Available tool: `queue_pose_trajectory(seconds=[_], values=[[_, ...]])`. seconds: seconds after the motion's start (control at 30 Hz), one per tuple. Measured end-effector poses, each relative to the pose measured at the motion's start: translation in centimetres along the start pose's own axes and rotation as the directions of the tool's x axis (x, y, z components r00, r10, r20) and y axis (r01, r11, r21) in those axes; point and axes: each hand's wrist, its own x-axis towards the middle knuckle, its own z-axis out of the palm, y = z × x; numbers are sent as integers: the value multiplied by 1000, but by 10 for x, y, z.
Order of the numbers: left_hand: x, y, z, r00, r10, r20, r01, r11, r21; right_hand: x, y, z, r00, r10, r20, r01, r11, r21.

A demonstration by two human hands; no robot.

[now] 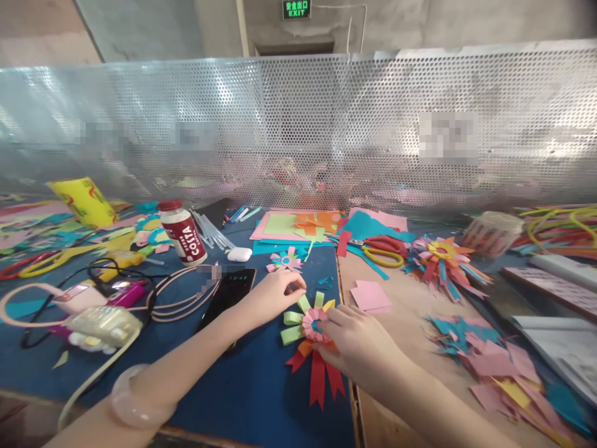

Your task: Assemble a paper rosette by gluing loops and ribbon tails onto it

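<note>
My right hand [361,339] lies over the right side of a paper rosette [313,325], fingers closed on it. This rosette has a pleated pink ring, a blue centre, light green loops on the left, a yellow piece at the top and red forked tails below. Part of it is hidden under the hand. Just above and left of it, my left hand [275,291] hovers with thumb and fingertips pinched; anything between them is too small to make out. A smaller paper flower [285,260] rests beyond the left hand, and a black phone [228,295] lies partly under the left forearm.
Red-and-yellow scissors [380,249] and pink paper squares [372,296] lie beyond the right hand. A finished-looking rosette [441,255] and paper scraps [504,367] are at right. A Costa bottle [183,233], earphone case [239,254] and cabled power strip [105,326] stand left. A perforated metal screen [298,130] borders the back.
</note>
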Motion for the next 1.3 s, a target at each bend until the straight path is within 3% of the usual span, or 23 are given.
queue_pose_trajectory(seconds=[0.63,0.97,1.3], values=[[1,-2,3,999,42,24,-42,999,13,-2,0,4,998,-65,-19,64,996,-56],[-1,-3,3,998,53,26,-54,998,35,-3,0,6,1000,-25,17,25,999,-23],[-2,-3,2,999,33,32,-34,998,43,-5,1,10,999,-18,-30,17,1000,-18]])
